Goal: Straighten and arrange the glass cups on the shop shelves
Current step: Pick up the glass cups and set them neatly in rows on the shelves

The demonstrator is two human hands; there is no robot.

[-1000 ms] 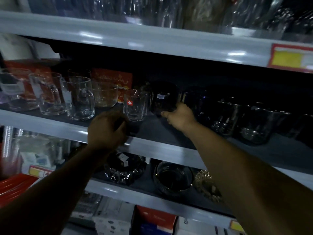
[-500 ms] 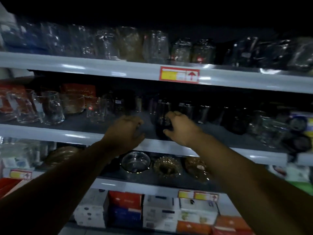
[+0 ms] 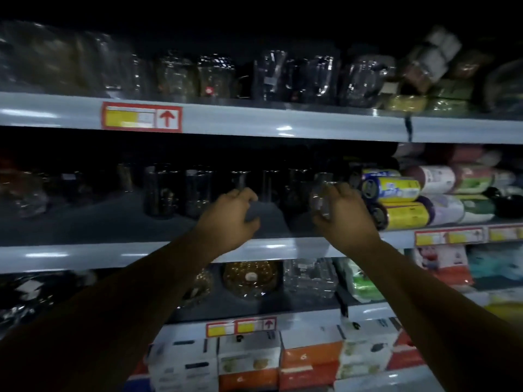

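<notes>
- Just left of the yellow rolls [image 3: 396, 190]: right hand [image 3: 343, 215], fingers wrapped round a clear glass cup [image 3: 321, 200], probably to line it up with the dark cup row [image 3: 198, 190] further left.
- Left hand [image 3: 229, 219], further left again: fingers curled, can't tell if they're gripping anything. Probably there to steady neighbours.

I've slid right along the shelf [image 3: 85, 254]; my right hand [image 3: 345, 215] now grips a clear glass cup [image 3: 319, 201].
</notes>
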